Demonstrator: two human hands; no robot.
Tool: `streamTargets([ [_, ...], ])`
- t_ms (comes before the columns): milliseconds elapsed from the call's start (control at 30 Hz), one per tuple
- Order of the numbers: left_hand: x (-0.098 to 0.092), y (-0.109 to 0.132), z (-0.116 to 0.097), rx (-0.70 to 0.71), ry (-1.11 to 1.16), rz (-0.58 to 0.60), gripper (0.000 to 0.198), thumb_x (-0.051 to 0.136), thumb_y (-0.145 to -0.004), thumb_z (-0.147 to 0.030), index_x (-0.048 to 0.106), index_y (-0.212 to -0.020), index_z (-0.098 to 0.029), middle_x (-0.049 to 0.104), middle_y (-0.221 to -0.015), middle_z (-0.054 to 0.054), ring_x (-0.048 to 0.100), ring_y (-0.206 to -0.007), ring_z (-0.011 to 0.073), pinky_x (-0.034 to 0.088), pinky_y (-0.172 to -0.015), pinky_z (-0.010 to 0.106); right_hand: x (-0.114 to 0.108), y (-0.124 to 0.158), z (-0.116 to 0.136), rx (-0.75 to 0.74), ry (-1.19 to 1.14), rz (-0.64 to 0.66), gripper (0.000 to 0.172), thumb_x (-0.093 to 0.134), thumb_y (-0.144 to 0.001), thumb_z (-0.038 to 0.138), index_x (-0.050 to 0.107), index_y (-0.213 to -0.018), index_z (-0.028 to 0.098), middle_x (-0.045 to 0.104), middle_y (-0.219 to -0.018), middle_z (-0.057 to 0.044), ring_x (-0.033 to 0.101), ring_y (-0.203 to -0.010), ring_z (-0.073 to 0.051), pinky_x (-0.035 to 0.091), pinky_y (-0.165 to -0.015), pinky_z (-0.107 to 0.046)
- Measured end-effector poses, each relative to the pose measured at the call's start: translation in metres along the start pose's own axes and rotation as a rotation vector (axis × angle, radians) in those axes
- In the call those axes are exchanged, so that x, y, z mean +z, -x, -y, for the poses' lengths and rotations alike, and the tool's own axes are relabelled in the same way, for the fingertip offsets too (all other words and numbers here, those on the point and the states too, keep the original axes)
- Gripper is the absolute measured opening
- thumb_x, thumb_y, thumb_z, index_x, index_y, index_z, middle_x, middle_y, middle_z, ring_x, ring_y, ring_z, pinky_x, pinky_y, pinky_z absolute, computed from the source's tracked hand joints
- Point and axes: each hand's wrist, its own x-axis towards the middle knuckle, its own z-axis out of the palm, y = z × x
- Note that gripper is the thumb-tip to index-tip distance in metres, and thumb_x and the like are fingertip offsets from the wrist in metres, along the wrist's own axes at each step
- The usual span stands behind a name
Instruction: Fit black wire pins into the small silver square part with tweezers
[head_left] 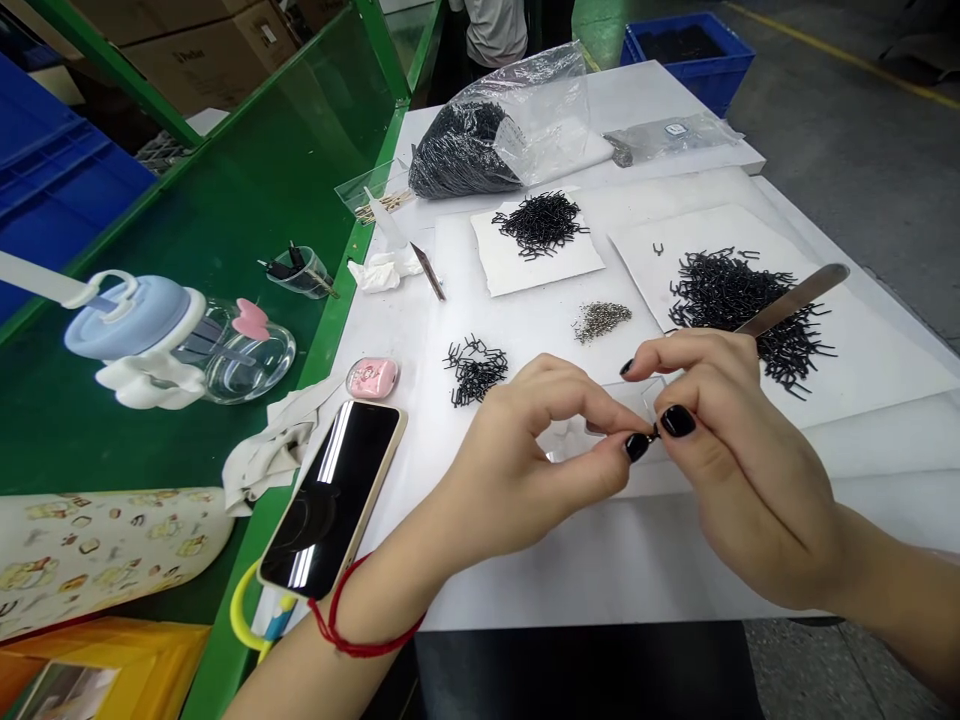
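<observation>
My left hand pinches a tiny dark piece between thumb and index finger; it is mostly hidden, so its kind is unclear. My right hand is closed, its thumb tip meeting the same piece. Metal tweezers lie in my right hand, their broad end sticking out past the knuckles. Under the fingers is a clear plastic tray, partly covered. Near my left hand is a small pile of black U-shaped clips. A larger pile of such clips is beyond my right hand. Tiny metallic bits lie between them.
Another clip pile sits on white card, with a plastic bag of black parts behind. At left are a phone, a pink case, scissors, a cloth and a bottle. A person is at the back.
</observation>
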Motion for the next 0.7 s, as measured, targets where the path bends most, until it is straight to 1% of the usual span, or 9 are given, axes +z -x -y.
streamTargets([
  [200, -0.0007, -0.0005, 0.0001, 0.007, -0.01, 0.015, 0.015, 0.064, -0.074, -0.006, 0.071, -0.078, -0.019, 0.071, -0.075, 0.001, 0.059, -0.081, 0.0169, 0.049, -0.078, 0.031, 0.001, 0.0019, 0.0015, -0.007, 0.012, -0.014, 0.014, 0.037, -0.091, 0.01, 0.044, -0.082, 0.018, 0.051, -0.098, -0.009, 0.045, -0.097, -0.021, 0.035, -0.087, -0.044],
  [333, -0.0017, -0.0009, 0.0023, 0.027, 0.01, 0.036, 0.015, 0.065, -0.076, -0.005, 0.072, -0.081, -0.016, 0.07, -0.076, 0.002, 0.058, -0.081, 0.0162, 0.048, -0.079, 0.032, 0.0004, 0.0016, 0.0025, 0.013, -0.04, -0.007, 0.015, 0.037, -0.092, 0.01, 0.046, -0.082, 0.018, 0.05, -0.098, -0.009, 0.044, -0.099, -0.02, 0.034, -0.09, -0.042],
  [467, -0.0035, -0.0017, 0.0037, 0.035, 0.03, 0.053, 0.013, 0.066, -0.079, -0.008, 0.073, -0.084, -0.019, 0.071, -0.079, 0.003, 0.061, -0.084, 0.0175, 0.049, -0.081, 0.034, -0.0008, 0.0002, 0.0027, 0.035, -0.072, -0.007, 0.017, 0.037, -0.093, 0.011, 0.048, -0.082, 0.018, 0.05, -0.098, -0.009, 0.043, -0.101, -0.019, 0.033, -0.094, -0.04],
  [700, -0.0032, -0.0013, 0.0048, 0.034, 0.04, 0.038, 0.015, 0.066, -0.077, -0.006, 0.073, -0.082, -0.019, 0.071, -0.078, 0.003, 0.062, -0.084, 0.0181, 0.049, -0.082, 0.034, -0.0013, -0.0007, 0.0012, 0.032, -0.064, -0.004, 0.019, 0.037, -0.094, 0.012, 0.047, -0.08, 0.019, 0.051, -0.097, -0.009, 0.043, -0.104, -0.02, 0.031, -0.096, -0.04],
])
